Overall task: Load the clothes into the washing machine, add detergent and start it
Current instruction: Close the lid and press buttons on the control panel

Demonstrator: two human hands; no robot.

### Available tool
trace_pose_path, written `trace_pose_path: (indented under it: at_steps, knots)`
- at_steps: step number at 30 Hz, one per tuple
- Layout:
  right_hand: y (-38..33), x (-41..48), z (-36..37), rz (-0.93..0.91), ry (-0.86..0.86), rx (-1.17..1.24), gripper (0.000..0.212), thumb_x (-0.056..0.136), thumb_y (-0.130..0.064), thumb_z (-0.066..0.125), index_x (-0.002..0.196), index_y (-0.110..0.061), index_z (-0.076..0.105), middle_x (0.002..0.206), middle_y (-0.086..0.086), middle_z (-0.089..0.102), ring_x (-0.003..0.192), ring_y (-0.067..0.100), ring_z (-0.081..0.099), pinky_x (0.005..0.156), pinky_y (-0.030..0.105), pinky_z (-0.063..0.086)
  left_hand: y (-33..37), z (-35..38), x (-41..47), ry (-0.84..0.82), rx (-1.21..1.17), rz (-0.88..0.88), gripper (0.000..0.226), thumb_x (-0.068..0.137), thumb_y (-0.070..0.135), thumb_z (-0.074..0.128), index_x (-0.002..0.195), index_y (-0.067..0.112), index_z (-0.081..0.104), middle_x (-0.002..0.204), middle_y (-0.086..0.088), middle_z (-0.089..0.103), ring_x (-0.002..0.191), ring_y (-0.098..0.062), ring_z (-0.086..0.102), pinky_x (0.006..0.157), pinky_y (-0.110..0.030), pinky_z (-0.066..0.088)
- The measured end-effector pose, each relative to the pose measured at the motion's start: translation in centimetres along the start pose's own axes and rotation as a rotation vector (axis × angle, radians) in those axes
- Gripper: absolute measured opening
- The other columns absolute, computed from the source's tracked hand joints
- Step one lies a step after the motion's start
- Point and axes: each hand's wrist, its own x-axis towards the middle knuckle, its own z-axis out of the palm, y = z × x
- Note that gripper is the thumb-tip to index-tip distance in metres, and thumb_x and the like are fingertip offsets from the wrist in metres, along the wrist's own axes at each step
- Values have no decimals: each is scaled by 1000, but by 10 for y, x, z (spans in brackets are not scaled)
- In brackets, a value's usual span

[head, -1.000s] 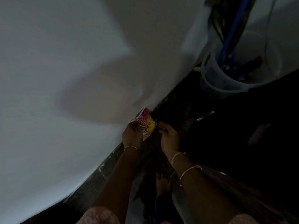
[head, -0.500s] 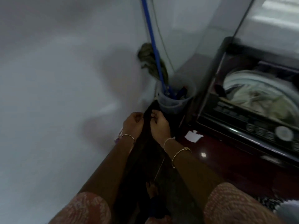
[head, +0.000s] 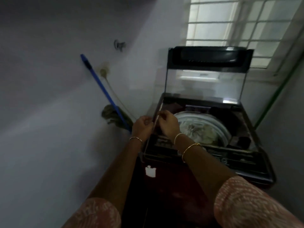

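1. Head view, and both my arms are stretched forward, forearms bare, with two pink patterned sleeves (head: pixel 243 203) at the bottom edge.
2. My left hand (head: pixel 142 127) and right hand (head: pixel 167 125) sit close together at the near left corner of the washing machine (head: pixel 213 162), with the fingers of both curled inward.
3. Each grip is curled tight. The picture is dim and smeared, so I cannot tell whether either one pinches anything.
4. There is one top-loading machine, and its lid (head: pixel 205 79) stands upright at the back. Pale clothes (head: pixel 202 129) lie in the open drum, just right of my right hand.
5. The count is two hands and three bangles (head: pixel 190 148), one on the left wrist and two on the right.
6. One blue-handled mop (head: pixel 102 89) leans on the wall to the left of the machine, and one barred window (head: pixel 238 22) sits behind the lid.
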Motion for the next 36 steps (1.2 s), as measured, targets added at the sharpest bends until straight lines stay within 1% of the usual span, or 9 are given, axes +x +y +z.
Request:
trace_pose_path:
  at_steps: [3, 7, 11, 14, 18, 21, 25, 31, 36]
  knots:
    - [10, 25, -60, -47, 42, -49, 26, 87, -6, 52, 108, -8, 68, 110, 12, 70, 105, 27, 63, 90, 33, 48, 46, 47, 7, -25, -24, 68, 25, 84, 9, 66, 109, 8, 66, 105, -9, 71, 98, -21, 66, 92, -29, 50]
    - [29, 64, -133, -46, 72, -103, 28, 90, -8, 51, 113, -7, 65, 116, 11, 67, 109, 25, 61, 92, 28, 44, 100, 107, 18, -99, -63, 122, 30, 87, 6, 62, 116, 5, 63, 111, -8, 67, 98, -15, 61, 86, -21, 46]
    - [48, 101, -186, -83, 82, -143, 27, 91, -8, 49, 113, -8, 65, 117, 10, 66, 111, 24, 60, 94, 29, 45, 131, 155, 41, -107, -41, 150, 33, 87, 7, 62, 120, 6, 62, 121, -9, 65, 108, -20, 62, 100, -29, 46]
    - [62, 123, -210, -84, 77, -191, 28, 91, -10, 50, 116, -10, 64, 121, 8, 64, 115, 23, 56, 98, 30, 43, 145, 180, 57, -108, -17, 183, 39, 88, 7, 60, 126, 8, 57, 127, -7, 60, 114, -19, 58, 97, -22, 43]
    - [68, 152, -225, -85, 79, -208, 31, 90, -14, 52, 120, -15, 61, 129, 6, 59, 120, 24, 53, 103, 37, 44, 161, 197, 84, -78, 65, 234, 46, 89, 14, 60, 134, 13, 50, 137, -5, 53, 122, -21, 52, 104, -31, 42]
    - [67, 181, -232, -66, 82, -226, 32, 90, -17, 53, 121, -17, 59, 132, 6, 54, 121, 24, 52, 101, 36, 43, 172, 204, 115, -64, 156, 290, 46, 90, 17, 60, 135, 15, 49, 139, -5, 51, 126, -23, 49, 103, -32, 42]
    - [60, 234, -245, -110, 104, -425, 36, 89, -20, 57, 124, -15, 58, 132, 9, 53, 125, 26, 46, 102, 33, 35, 192, 208, 170, -42, 237, 384, 45, 89, 18, 61, 132, 14, 52, 134, -6, 54, 123, -23, 50, 101, -31, 41]
    - [42, 313, -245, -82, 173, -534, 39, 83, -23, 57, 121, -10, 58, 128, 13, 54, 122, 33, 50, 100, 44, 45, 218, 216, 252, -92, 317, 538, 49, 86, 18, 65, 133, 10, 51, 137, -10, 52, 127, -24, 50, 106, -34, 42]
    - [34, 367, -232, -51, 176, -646, 61, 86, -28, 63, 141, -10, 41, 157, 14, 19, 144, 31, 23, 114, 47, 30, 228, 228, 313, -126, 536, 631, 60, 93, 29, 56, 147, 13, 35, 158, -8, 21, 145, -25, 23, 115, -41, 30]
